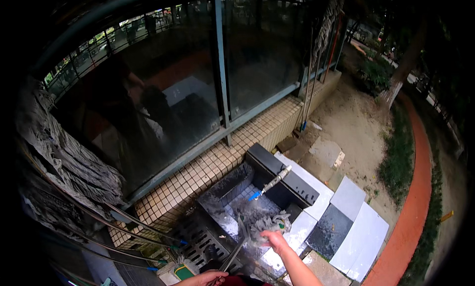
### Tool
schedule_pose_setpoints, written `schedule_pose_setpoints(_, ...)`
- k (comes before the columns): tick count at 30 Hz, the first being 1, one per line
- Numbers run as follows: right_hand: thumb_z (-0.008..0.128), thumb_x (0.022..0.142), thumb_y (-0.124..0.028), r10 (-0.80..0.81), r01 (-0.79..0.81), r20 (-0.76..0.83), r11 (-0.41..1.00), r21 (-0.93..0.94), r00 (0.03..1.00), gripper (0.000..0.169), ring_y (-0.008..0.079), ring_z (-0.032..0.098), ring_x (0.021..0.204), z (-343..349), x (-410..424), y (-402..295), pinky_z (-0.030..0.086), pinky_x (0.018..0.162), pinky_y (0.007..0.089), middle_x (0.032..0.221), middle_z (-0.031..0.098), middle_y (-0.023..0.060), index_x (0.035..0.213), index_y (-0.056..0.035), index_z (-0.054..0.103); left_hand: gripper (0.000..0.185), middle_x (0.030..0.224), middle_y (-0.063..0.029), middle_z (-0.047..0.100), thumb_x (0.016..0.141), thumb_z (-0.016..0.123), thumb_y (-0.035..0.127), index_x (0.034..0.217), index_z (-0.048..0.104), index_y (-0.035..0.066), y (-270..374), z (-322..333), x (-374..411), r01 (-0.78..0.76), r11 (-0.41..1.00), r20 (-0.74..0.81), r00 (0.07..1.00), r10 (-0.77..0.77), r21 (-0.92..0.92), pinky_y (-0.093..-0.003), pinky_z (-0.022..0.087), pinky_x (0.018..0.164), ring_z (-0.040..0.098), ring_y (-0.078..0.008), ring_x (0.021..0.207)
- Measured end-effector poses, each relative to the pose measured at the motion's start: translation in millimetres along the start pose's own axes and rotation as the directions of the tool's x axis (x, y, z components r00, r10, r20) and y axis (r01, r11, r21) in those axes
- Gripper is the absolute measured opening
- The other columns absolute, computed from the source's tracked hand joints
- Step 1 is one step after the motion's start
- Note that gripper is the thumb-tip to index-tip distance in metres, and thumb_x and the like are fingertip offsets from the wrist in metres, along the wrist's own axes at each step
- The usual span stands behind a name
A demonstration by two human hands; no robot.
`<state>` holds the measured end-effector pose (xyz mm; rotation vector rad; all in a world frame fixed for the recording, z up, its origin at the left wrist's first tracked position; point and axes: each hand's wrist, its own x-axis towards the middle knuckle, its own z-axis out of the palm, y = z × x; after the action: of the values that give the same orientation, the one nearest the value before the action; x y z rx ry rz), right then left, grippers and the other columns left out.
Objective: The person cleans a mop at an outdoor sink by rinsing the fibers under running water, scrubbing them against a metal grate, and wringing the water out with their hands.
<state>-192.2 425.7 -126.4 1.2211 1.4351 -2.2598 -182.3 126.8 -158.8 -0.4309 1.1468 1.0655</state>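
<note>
A wet grey string mop head [265,225] hangs over the near edge of a low outdoor sink [222,191]. My right hand [274,241] is at the near side of its strands, and I cannot tell whether its fingers are closed on them. At the bottom edge my left hand [213,276] grips a thin mop handle [234,253], which slants up towards the sink. A metal tap with a blue part [274,182] reaches over the basin from its far right wall.
Mops with grey strands [74,152] stand at the left by a glass wall [167,82]. A slotted drain grate [198,237] lies left of the sink, near a green-backed brush [183,272]. Loose slabs [356,245] lie to the right.
</note>
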Motion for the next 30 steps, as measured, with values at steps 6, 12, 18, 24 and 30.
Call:
schedule_pose_setpoints(6, 0.060, 0.061, -0.009, -0.048, 0.048, 0.001, 0.995, -0.083, 0.999, 0.032, 0.0196, 0.055, 0.072, 23, 9, 15, 0.048, 0.047, 0.0309, 0.085, 0.056, 0.0079, 0.091, -0.0005, 0.054, 0.015, 0.052, 0.0022, 0.048, 0.074, 0.050, 0.022, 0.062, 0.051, 0.013, 22, -2, -4, -0.027, 0.983, 0.089, 0.995, 0.044, -0.181, -0.0234, 0.031, 0.040, 0.042, -0.0110, 0.044)
schedule_pose_setpoints(12, 0.059, 0.057, -0.005, -0.253, 0.244, -0.066, 0.962, -0.120, 0.965, 0.045, 0.0192, 0.053, 0.074, 37, 30, 26, 0.047, 0.048, 0.0309, 0.090, 0.053, 0.0057, 0.100, -0.0022, 0.046, 0.015, 0.052, 0.0016, 0.047, 0.073, 0.051, 0.021, 0.064, 0.051, 0.010, 83, -17, 1, -0.065, 0.996, 0.028, 0.997, 0.068, -0.067, -0.0232, 0.032, 0.040, 0.042, -0.0107, 0.044)
schedule_pose_setpoints(18, 0.057, 0.060, -0.003, -0.207, 0.176, -0.183, 0.970, -0.170, 0.961, 0.034, 0.0169, 0.053, 0.067, 66, 29, -12, 0.047, 0.046, 0.0306, 0.083, 0.054, 0.0053, 0.093, -0.0022, 0.051, 0.016, 0.052, 0.0024, 0.046, 0.073, 0.052, 0.022, 0.063, 0.051, 0.010, 141, -46, -15, -0.113, 0.982, 0.053, 0.993, 0.106, 0.150, -0.0225, 0.032, 0.042, 0.042, -0.0096, 0.045)
schedule_pose_setpoints(24, 0.055, 0.061, -0.003, -0.197, 0.160, -0.275, 0.975, -0.152, 0.941, 0.027, 0.0169, 0.052, 0.062, 82, 36, -39, 0.046, 0.045, 0.0307, 0.080, 0.054, 0.0056, 0.088, -0.0023, 0.052, 0.017, 0.051, 0.0033, 0.045, 0.074, 0.052, 0.023, 0.063, 0.050, 0.010, 171, -66, -17, -0.105, 0.955, 0.097, 0.992, 0.081, 0.278, -0.0219, 0.032, 0.044, 0.042, -0.0084, 0.046)
schedule_pose_setpoints(30, 0.054, 0.062, -0.003, -0.199, 0.163, -0.363, 0.979, -0.126, 0.910, 0.021, 0.0170, 0.050, 0.057, 59, 25, -34, 0.044, 0.043, 0.0308, 0.076, 0.053, 0.0058, 0.083, -0.0024, 0.053, 0.019, 0.051, 0.0042, 0.043, 0.074, 0.053, 0.024, 0.063, 0.050, 0.009, 179, -72, -9, -0.109, 0.931, 0.155, 0.986, 0.057, 0.349, -0.0212, 0.033, 0.046, 0.042, -0.0072, 0.047)
